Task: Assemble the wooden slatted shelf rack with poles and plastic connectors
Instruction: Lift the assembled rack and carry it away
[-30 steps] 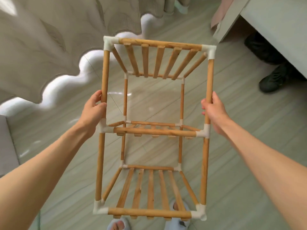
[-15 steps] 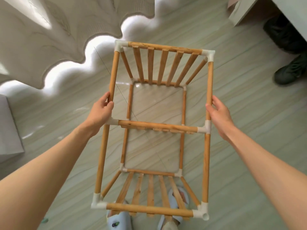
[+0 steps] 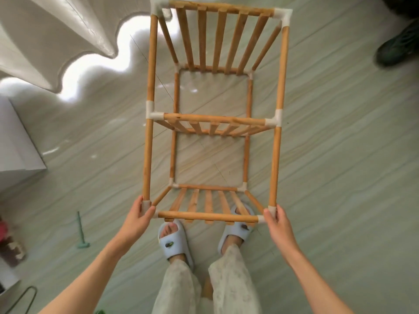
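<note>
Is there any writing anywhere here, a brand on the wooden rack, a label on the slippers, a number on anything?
None: no readable word, number or sign in this view.
The wooden rack and its white plastic connectors are bare.
The light blue slippers each carry a small dark charm, too small to tell any mark.
The white box at the left edge shows plain faces.
The left hand and right hand cover parts of the two near corner connectors.
</note>
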Demonstrator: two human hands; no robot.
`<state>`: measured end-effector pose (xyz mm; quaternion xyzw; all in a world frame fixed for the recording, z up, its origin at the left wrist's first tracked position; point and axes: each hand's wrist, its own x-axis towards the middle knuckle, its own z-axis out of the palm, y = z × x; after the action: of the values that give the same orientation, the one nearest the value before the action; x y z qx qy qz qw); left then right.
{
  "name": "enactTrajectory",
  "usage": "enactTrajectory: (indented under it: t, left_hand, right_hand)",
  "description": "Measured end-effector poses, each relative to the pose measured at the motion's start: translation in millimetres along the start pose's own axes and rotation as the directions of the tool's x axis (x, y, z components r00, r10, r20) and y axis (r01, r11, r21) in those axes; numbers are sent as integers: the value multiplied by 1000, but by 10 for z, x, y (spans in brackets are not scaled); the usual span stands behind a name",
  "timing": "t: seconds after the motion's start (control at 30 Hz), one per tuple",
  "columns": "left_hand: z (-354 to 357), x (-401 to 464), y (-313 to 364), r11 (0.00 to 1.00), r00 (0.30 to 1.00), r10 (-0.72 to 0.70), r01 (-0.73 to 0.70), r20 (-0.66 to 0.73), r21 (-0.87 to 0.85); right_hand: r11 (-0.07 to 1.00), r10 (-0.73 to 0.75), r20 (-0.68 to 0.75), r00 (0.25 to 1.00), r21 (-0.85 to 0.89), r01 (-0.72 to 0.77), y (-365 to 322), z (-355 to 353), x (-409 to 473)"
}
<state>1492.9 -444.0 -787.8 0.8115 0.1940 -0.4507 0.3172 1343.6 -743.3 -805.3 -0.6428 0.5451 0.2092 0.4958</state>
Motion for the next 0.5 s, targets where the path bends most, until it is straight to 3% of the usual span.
enactTrajectory:
  t: [0.23,0.5]
  left_hand:
    - [-203,-216,211,989,996,59,-68,-71,-129]
    - [-792,-1256,745,922,955,220,-270,-199,-276]
  right_hand:
    - [978,-46,-116,992,196,68,-228,-69,-227]
    - [904,-201,-172,964,347,250,-973,-708,-1121]
